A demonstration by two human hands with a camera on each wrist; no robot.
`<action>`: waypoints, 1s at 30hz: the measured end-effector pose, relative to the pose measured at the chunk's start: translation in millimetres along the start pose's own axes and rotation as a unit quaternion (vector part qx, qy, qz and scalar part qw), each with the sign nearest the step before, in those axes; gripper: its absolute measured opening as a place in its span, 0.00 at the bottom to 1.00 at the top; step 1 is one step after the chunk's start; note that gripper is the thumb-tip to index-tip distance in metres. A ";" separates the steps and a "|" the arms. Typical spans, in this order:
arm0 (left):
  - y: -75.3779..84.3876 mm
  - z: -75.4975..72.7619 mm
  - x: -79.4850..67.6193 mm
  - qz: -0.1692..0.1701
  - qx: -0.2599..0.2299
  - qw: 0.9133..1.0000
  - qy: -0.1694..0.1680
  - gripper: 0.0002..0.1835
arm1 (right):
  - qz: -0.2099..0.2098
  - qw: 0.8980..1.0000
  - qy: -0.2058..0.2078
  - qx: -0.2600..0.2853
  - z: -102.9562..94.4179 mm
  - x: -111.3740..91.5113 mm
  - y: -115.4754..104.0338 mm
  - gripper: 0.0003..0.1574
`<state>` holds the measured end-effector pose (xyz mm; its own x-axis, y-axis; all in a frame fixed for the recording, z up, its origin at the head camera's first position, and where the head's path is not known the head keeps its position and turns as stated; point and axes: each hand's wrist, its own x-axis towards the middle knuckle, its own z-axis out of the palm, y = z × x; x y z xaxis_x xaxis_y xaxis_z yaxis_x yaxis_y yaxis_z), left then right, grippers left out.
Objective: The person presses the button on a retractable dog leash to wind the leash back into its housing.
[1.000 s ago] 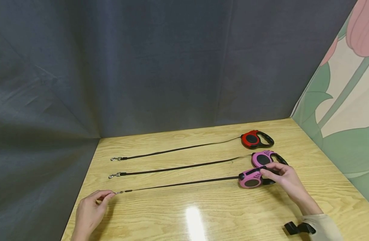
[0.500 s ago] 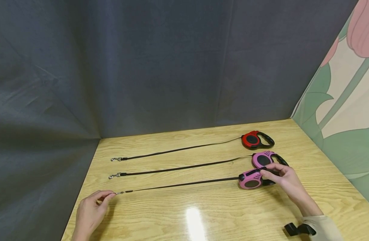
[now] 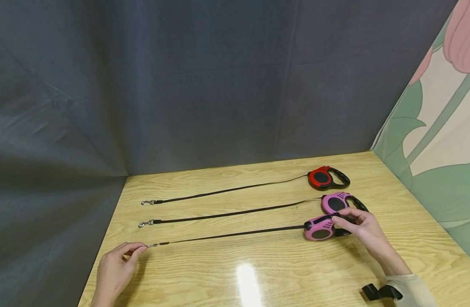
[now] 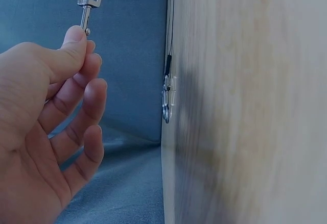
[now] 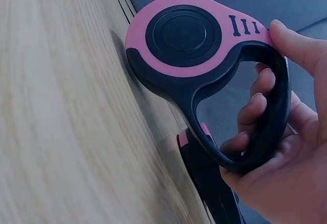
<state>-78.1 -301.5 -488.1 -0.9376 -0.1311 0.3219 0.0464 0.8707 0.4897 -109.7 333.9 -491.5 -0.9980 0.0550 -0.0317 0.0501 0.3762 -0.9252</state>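
Observation:
A pink and black retractable dog leash [image 3: 320, 229] is raised off the table, tilted on edge. Its black handle is gripped by my right hand [image 3: 367, 234], with fingers curled through the loop in the right wrist view and the thumb against the top of the pink casing [image 5: 227, 38]. From it a black cord [image 3: 235, 233] stretches taut toward the left. At the cord's far end, a silver snap hook [image 4: 86, 17] is pinched between thumb and forefinger of my left hand [image 3: 116, 270]. The other fingers of that hand curl loosely below.
Behind lie a second pink leash [image 3: 332, 204] and a red leash [image 3: 319, 177], both with cords drawn out leftward across the wooden table [image 3: 204, 277]. Their snap hooks [image 3: 146, 224] rest near the left edge. A dark cloth [image 3: 212, 85] stands behind the table.

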 end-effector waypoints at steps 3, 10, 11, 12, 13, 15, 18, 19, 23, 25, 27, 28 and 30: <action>-1.1 0.3 0.3 0.005 0.001 1.000 0.000 0.02 | -0.002 1.000 -0.001 -0.001 1.1 -0.4 -0.6 0.08; -1.8 0.4 0.5 0.005 0.004 1.000 -0.011 0.04 | -0.011 1.000 -0.004 0.003 4.7 -1.4 -2.9 0.09; -1.4 0.5 0.6 0.006 0.004 1.000 -0.012 0.04 | -0.011 1.000 -0.004 0.004 5.0 -1.3 -2.7 0.09; -1.1 0.4 0.6 0.007 0.003 1.000 -0.012 0.04 | -0.012 1.000 -0.005 0.006 5.3 -1.2 -2.5 0.09; -0.7 0.4 0.6 0.008 0.002 1.000 -0.012 0.04 | -0.012 1.000 -0.005 0.008 5.4 -0.9 -2.3 0.08; 0.2 0.2 0.7 0.009 0.000 1.000 -0.012 0.04 | -0.011 1.000 -0.006 0.011 5.6 -0.8 -2.1 0.08; 1.6 -0.6 0.5 0.010 -0.001 1.000 -0.014 0.05 | -0.011 1.000 -0.006 0.010 5.1 -1.0 -2.4 0.08; 1.9 -0.6 0.4 0.010 -0.001 1.000 -0.014 0.05 | -0.012 1.000 -0.007 0.008 4.8 -1.0 -2.5 0.08; 2.3 0.4 0.2 0.015 -0.004 1.000 -0.015 0.03 | -0.016 1.000 -0.010 0.002 3.6 -1.1 -3.3 0.09; 2.4 1.3 0.2 0.019 -0.004 1.000 -0.016 0.03 | -0.018 1.000 -0.010 -0.005 3.6 -1.3 -4.0 0.10; 3.1 2.1 0.4 0.023 -0.005 1.000 -0.018 0.03 | -0.021 1.000 -0.011 -0.013 3.5 -1.0 -4.2 0.10; 3.7 2.6 0.7 0.024 -0.005 1.000 -0.019 0.02 | -0.021 1.000 -0.010 -0.018 3.7 -0.9 -4.5 0.11; 5.2 3.0 1.2 0.023 -0.005 0.999 -0.024 0.02 | -0.021 0.999 -0.007 -0.026 4.0 -0.6 -4.9 0.12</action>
<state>-80.0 -295.7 -487.6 -0.9496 -0.0675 0.3061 0.0936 0.8708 0.4826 -109.5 328.4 -488.4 -0.9997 0.0245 0.0013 0.0092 0.4247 -0.9053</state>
